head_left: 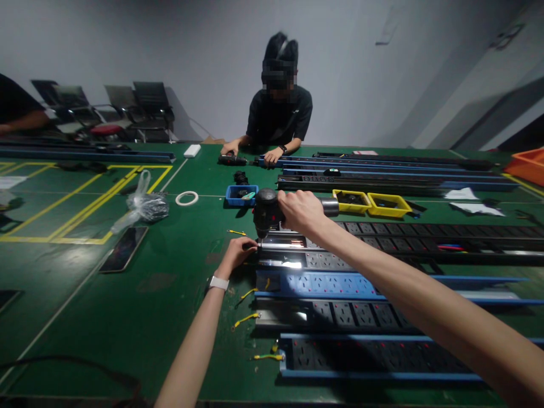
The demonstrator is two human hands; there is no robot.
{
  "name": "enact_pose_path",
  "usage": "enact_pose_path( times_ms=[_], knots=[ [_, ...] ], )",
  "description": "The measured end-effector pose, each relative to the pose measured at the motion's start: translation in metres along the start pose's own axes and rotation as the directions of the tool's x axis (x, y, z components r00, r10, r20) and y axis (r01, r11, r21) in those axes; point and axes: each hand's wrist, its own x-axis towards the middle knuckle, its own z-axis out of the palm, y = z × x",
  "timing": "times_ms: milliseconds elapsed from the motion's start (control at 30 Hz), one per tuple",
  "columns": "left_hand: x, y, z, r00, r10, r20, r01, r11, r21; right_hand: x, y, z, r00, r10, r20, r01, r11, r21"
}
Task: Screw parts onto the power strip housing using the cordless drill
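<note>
My right hand (301, 208) is wrapped round the grip of a black cordless drill (266, 211), which points down at the left end of a power strip (283, 241). Beside the drill's tip, my left hand (238, 254) pinches at that strip's end; whatever lies between its fingertips is too small to make out. Nearer me lie a blue power strip (335, 283), a black one (361, 314) and another blue-edged one (361, 354). Short yellow-green wires (246, 321) stick out from their left ends.
A blue bin (241, 204) and two yellow bins (389, 214) stand behind the drill. To the left lie a phone (124, 249), a plastic bag (148, 205) and a white ring (187, 198). Across the green table (178, 317), a person (278, 113) holds another drill (233, 160) by more strips.
</note>
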Motion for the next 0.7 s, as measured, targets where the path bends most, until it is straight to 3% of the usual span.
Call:
enact_pose_path(
  times_ms=[700],
  knots=[
    [-0.0001, -0.0001, 0.0002, 1.0, -0.006, 0.003, 0.006, 1.0, 0.007, 0.0002, 0.0014, -0.0021, 1.0, 0.004, 0.03, -0.004, 1.0, -0.003]
  ],
)
